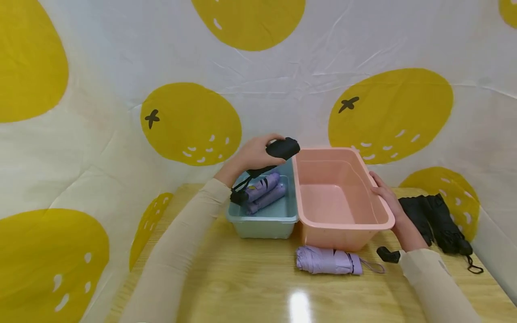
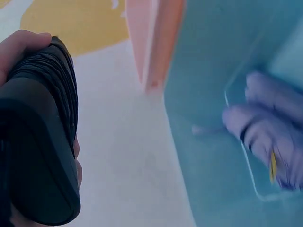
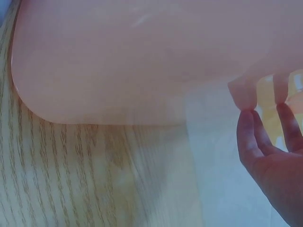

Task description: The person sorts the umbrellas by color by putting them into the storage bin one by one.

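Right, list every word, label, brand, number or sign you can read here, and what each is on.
No readable words, brands or numbers show.
Upper purple umbrella in the blue bin: dark and yellow marks, too blurred to read.
Front purple umbrella on the table: dark marks, too small to read.
Backdrop: two dark cross shapes, apparently print, not lettering.
Black umbrella in the left hand, and pink bin: none visible.

We see: held umbrella [image 1: 285, 149] black | left bin [image 1: 262, 220] pale blue | right bin [image 1: 329, 204] salmon pink | front umbrella [image 1: 329, 261] lilac, dark marks | bench [image 1: 234, 282] yellowish wood grain | backdrop [image 1: 278, 112] white with mustard ovals, black crosses, white dashes | both sleeves [image 1: 177, 251] plain cream
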The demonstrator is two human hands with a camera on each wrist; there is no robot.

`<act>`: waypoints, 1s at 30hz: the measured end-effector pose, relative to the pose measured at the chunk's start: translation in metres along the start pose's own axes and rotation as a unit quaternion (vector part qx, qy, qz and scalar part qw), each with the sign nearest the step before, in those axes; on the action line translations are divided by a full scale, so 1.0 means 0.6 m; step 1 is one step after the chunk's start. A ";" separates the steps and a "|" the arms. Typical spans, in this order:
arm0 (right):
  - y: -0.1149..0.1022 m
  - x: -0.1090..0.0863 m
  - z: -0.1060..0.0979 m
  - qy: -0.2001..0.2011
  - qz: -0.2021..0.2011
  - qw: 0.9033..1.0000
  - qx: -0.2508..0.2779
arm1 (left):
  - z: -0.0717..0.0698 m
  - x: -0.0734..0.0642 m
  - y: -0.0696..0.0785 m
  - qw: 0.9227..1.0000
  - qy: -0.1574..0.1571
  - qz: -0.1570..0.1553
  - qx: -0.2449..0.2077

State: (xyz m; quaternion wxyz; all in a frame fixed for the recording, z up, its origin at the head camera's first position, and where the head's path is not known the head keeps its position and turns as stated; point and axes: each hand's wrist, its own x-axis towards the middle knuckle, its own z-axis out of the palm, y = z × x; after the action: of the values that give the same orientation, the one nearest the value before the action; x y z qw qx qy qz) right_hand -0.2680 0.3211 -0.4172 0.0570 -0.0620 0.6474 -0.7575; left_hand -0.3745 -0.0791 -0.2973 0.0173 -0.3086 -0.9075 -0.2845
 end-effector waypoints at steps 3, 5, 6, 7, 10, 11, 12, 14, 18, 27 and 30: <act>-0.001 0.004 0.000 0.005 -0.004 1.000 -0.002 | 0.015 0.023 0.023 1.000 -0.012 0.021 0.006; -0.002 0.006 -0.002 0.003 -0.007 1.000 -0.002 | 0.027 0.039 0.035 0.999 -0.020 0.030 0.008; -0.002 0.007 -0.003 0.001 -0.009 1.000 -0.003 | 0.033 0.048 0.041 0.999 -0.023 0.032 0.010; -0.001 0.007 -0.005 -0.001 -0.012 1.000 -0.003 | 0.040 0.056 0.046 0.999 -0.026 0.033 0.012; 0.000 0.006 -0.006 -0.002 -0.013 1.000 0.003 | 0.064 0.079 0.061 0.999 -0.036 0.039 0.002; 0.002 0.006 -0.005 -0.003 -0.012 1.000 0.004 | 0.073 0.086 0.067 0.998 -0.039 0.040 -0.001; 0.003 0.005 -0.005 -0.004 -0.012 1.000 0.003 | 0.082 0.093 0.071 0.998 -0.042 0.042 0.001; 0.005 0.005 -0.002 -0.005 -0.011 1.000 -0.001 | 0.099 0.105 0.082 0.998 -0.045 0.045 0.000; 0.008 0.007 0.001 0.000 -0.015 1.000 -0.021 | 0.130 0.124 0.104 0.998 -0.052 0.045 0.009; 0.009 0.007 0.002 0.007 -0.005 1.000 -0.018 | 0.181 0.161 0.143 0.995 -0.095 0.029 0.017; 0.008 0.006 0.002 0.006 -0.006 1.000 -0.014 | 0.201 0.168 0.153 0.995 -0.090 0.025 0.024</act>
State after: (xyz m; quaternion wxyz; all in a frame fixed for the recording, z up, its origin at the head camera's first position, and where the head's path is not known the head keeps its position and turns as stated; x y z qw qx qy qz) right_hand -0.2713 0.3186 -0.4215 0.0476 -0.0616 0.6580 -0.7490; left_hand -0.3864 0.0993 -0.3312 -0.0502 -0.3554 -0.9038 -0.2333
